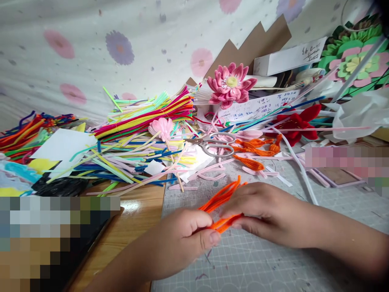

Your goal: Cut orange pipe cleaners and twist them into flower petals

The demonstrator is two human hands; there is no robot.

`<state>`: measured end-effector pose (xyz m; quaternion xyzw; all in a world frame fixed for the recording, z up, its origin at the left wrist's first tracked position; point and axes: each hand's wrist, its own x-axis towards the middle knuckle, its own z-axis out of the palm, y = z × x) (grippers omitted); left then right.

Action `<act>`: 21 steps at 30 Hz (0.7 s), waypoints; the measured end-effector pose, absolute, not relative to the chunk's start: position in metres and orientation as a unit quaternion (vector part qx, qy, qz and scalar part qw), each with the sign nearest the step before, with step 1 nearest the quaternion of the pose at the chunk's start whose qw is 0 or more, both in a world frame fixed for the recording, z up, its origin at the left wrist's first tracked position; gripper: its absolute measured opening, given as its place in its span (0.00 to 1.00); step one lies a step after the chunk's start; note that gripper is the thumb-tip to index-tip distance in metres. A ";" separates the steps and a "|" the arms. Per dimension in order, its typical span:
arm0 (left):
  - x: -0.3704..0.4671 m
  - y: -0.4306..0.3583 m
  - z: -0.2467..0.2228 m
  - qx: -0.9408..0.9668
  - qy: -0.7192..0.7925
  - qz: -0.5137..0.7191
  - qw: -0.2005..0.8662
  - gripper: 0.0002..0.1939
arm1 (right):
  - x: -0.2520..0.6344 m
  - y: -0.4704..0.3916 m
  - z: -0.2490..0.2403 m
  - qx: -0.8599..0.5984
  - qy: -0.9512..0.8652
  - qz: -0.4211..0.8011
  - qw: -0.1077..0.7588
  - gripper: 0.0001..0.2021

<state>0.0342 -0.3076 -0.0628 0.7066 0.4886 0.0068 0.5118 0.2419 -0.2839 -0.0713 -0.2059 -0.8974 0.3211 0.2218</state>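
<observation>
Stem bundle (45, 125): mixed colours, lies near the desk's far left corner.
White card (65, 144): lies just beside the bundle, tilted.
Desk (133, 227): wood grain, shows left of the mat's left edge.
Large bundle (146, 115): yellow, red and magenta stems, slanted along the desk's far edge.
Pale pink flower (161, 127): just beside the large bundle.
Left hand (185, 239): grip closed, thumb and fingers pinching the orange stems.
Scissors (203, 142): beyond the hands, toward the far edge, blades to the left.
Orange stems (218, 200): between both hands, above the mat (243, 267), near its left edge; longer ends slant toward the far edge.
Pink flower (232, 83): yellow centre, by the far edge.
Orange loops (251, 163): near the scissors' handles.
Right hand (267, 211): grip closed on the same stems, partly covering them.
Red flower (293, 126): far edge, right of the loops.
</observation>
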 end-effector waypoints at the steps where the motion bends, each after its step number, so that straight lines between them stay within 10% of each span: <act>1: 0.032 -0.306 -0.062 0.710 0.485 -0.015 0.510 0.15 | 0.242 -0.282 -0.071 -0.210 -0.899 0.325 0.207 0.14; 11: 0.020 -0.304 -0.059 0.804 0.577 -0.034 0.141 0.17 | 0.243 -0.280 -0.074 -0.329 -0.921 0.168 0.125 0.07; 21: 0.021 -0.294 -0.068 0.825 0.548 -0.020 0.136 0.08 | 0.233 -0.270 -0.093 -0.379 -0.922 -0.011 0.082 0.05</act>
